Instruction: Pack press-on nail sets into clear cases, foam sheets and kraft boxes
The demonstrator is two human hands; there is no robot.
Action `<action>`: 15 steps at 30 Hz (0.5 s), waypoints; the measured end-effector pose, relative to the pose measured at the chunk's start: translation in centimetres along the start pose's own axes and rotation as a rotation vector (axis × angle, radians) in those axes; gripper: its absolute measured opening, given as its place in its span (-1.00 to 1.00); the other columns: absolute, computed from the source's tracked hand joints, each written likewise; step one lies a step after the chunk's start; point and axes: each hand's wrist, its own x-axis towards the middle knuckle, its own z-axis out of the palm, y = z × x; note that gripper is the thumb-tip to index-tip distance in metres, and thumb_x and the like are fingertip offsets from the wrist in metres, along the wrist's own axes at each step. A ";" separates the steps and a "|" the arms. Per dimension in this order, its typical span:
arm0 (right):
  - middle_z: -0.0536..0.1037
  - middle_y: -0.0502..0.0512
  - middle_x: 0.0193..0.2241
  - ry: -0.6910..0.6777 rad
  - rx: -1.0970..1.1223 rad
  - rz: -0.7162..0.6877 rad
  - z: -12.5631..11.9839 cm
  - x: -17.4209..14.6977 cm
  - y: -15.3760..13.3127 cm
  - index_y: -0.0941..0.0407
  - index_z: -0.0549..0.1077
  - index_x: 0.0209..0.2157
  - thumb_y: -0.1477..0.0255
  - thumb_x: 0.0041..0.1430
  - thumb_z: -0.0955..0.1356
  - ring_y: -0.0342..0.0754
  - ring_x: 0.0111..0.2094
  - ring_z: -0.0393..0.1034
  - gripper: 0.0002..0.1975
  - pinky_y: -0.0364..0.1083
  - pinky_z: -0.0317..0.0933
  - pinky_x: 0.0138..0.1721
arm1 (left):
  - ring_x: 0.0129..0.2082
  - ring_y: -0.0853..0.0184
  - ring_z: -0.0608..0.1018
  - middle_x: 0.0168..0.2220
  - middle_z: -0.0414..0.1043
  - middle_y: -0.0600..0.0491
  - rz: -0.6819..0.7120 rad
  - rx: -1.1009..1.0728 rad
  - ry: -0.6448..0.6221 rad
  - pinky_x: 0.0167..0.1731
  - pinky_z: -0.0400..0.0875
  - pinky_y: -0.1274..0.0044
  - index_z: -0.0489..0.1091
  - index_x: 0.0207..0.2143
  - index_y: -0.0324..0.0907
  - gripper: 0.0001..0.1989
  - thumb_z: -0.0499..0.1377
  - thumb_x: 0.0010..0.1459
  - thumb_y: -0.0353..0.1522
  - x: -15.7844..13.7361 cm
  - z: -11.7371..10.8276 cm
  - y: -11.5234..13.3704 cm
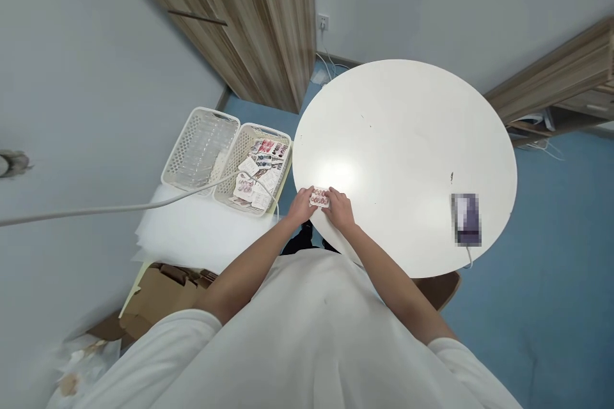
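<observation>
A small white card of press-on nails [319, 197], with two rows of reddish oval pieces, is held at the near left edge of the white round table. My left hand [301, 206] grips its left side, fingers closed on the edge. On the opposite side, my right hand [339, 208] has its fingers closed on the card's right edge. Left of the table, a white plastic basket [229, 174] holds many similar cards in a loose pile, some showing red, blue or dark pieces. A second basket [171, 158] beside it contains clear plastic pieces.
The round table [403, 121] bears a pixelated dark device [472, 220] near its right edge, with a cable. A white cable [119, 208] crosses in front of the baskets. White sheet packing [192, 236] and a cardboard box [163, 297] are at the lower left.
</observation>
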 end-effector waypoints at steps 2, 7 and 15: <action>0.23 0.22 0.14 0.013 -0.010 0.014 0.2 0.4 -0.4 0.11 0.25 0.03 0.43 0.07 0.32 0.13 0.02 0.17 -0.55 0.10 0.14 -0.06 | -0.17 0.23 0.41 -0.14 0.25 -0.07 0.013 0.027 -0.003 -0.22 0.33 0.46 0.10 0.12 -0.21 -0.39 0.15 -0.01 -0.46 0.4 -0.4 -0.4; 0.16 0.19 0.18 0.024 -0.040 0.054 0.5 1.2 -1.1 0.09 0.25 0.05 0.40 0.11 0.29 0.15 0.03 0.14 -0.57 0.11 0.13 -0.07 | -0.15 0.21 0.40 -0.11 0.24 -0.09 0.057 0.032 -0.006 -0.22 0.32 0.45 0.09 0.13 -0.23 -0.41 0.13 0.03 -0.43 1.3 -1.4 -1.3; 0.14 0.20 0.18 0.102 -0.023 0.145 -0.1 0.7 -0.6 0.07 0.25 0.07 0.44 0.14 0.22 0.16 0.05 0.09 -0.58 0.11 0.15 -0.08 | -0.14 0.23 0.40 -0.17 0.30 -0.04 0.155 0.070 -0.091 -0.18 0.30 0.45 0.18 0.08 -0.19 -0.49 0.13 0.05 -0.38 2.0 -2.1 -1.0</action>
